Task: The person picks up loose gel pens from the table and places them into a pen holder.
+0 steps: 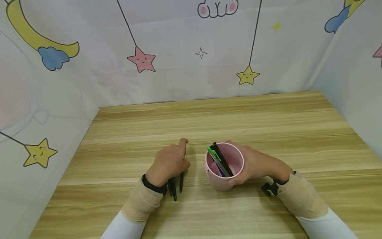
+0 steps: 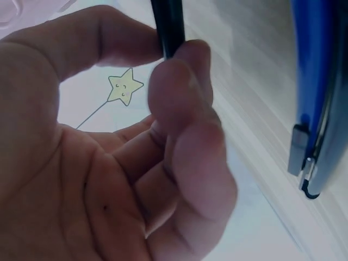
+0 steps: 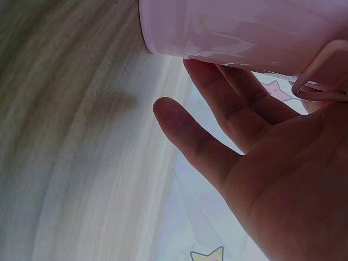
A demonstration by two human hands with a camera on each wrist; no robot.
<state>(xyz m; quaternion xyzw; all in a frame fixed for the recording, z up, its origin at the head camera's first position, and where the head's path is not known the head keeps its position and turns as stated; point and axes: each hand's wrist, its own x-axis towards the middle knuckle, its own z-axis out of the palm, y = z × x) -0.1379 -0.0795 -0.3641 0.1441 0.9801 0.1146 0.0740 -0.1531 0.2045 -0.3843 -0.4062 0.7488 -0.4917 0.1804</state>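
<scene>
My left hand [image 1: 170, 162] sits left of the middle of the table [image 1: 191, 215], its thumb and fingertips closed narrowly on a dark pen [image 2: 169, 24], while my index finger points toward the far side. Under that wrist, on its near side, loose pens [image 1: 173, 192] lie close together on the wood, partly covered by my hand, so I cannot tell how many there are. From my left wrist I see a blue barrel [image 2: 315, 65] among them, beside a dark one with a clip.

My right hand [image 1: 256, 162] is spread wide around the right side of a pink cup [image 1: 221, 184], thumb on the near side, fingers on the far side; from my right wrist, the little finger stands apart from it. The cup is right of my left hand, its mouth facing up. Inside, a green-topped grey pen [image 1: 219, 162], a black pen [image 1: 223, 159] and a blue pen [image 1: 220, 171] lean together toward the left rim.

I wear black bands and tan wraps at both wrists, over white sleeves. Beyond the table's far edge hangs a pale cloth [image 1: 179, 83] printed with a pink star [image 1: 141, 60] and a yellow star [image 1: 247, 76].
</scene>
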